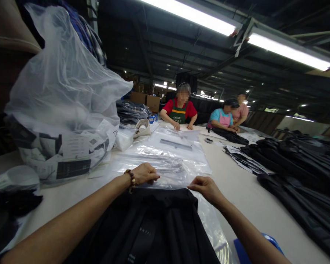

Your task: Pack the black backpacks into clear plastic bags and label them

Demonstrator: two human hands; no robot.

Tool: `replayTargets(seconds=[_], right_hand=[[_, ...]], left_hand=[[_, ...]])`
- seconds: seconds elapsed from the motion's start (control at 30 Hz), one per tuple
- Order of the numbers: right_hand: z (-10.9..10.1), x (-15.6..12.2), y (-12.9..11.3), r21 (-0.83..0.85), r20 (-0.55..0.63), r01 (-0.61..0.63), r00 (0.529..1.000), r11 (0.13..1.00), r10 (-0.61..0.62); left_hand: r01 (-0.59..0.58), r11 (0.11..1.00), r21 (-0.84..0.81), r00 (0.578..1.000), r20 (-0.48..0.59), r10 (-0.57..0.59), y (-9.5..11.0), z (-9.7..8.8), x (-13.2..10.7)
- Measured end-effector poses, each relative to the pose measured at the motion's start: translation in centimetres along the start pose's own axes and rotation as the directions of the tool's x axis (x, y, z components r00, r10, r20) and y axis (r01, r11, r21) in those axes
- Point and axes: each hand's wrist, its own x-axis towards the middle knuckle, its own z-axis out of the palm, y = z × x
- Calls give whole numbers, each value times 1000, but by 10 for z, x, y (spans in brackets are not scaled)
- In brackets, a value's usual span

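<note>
Item: black garment, folded, at 6 o'clock, its far edge lying on a clear bag.
Left hand: fingers curled, pinched on the bag's film.
Right hand: fingers curled together at the garment's far corner; film or cloth, cannot tell.
Open room: bare table strip from 1 to 4 o'clock, edged by black piles at 3.
Sack crowds 10 o'clock.
Writing: garment label and co-worker's apron print, at 12, too blurred to read.
</note>
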Motion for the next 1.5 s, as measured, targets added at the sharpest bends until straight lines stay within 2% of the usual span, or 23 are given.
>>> replayTargets(seconds=[0.13,0.33,0.43,0.6,0.77,0.9,1.13,1.2,1.27,1.37,1.43,1.5], right_hand=[[-1,2,-5,48,-15,-11,1000,999,11],[-10,-6,-22,41,84,50,995,998,-53],[-13,-10,-30,10,55,89,994,996,-89],[-25,-11,-45,-13,-130,134,982,991,-135],[-47,-9,-67,-55,-291,168,940,984,-177],[-63,-14,-85,-132,-334,173,919,976,-209],[-90,-22,-106,-227,-361,169,900,959,-244],[-97,-25,-114,-210,-356,185,900,960,-251],[-103,-29,-122,-172,-337,203,908,964,-251],[-111,-39,-134,-104,-299,221,923,970,-243],[-116,-47,-141,-44,-270,197,941,979,-202],[-121,-54,-146,26,-243,154,959,988,-143]], left_hand=[[3,995,-104,999,-46,-7,-1,-4,-2],[-23,991,-130,985,-170,0,8,-16,-7],[-46,998,-53,979,-200,35,15,-23,-12],[-71,975,212,958,-257,125,25,-41,-21],[45,883,468,899,-404,168,28,-66,-35],[122,803,584,855,-472,214,30,-81,-49],[184,713,677,778,-544,316,49,-102,-76],[199,714,672,759,-566,322,55,-107,-82],[200,756,624,728,-611,312,61,-112,-87],[63,874,482,708,-639,301,67,-118,-94],[-110,938,330,726,-617,303,71,-123,-98],[-251,959,131,747,-603,278,76,-126,-104]])
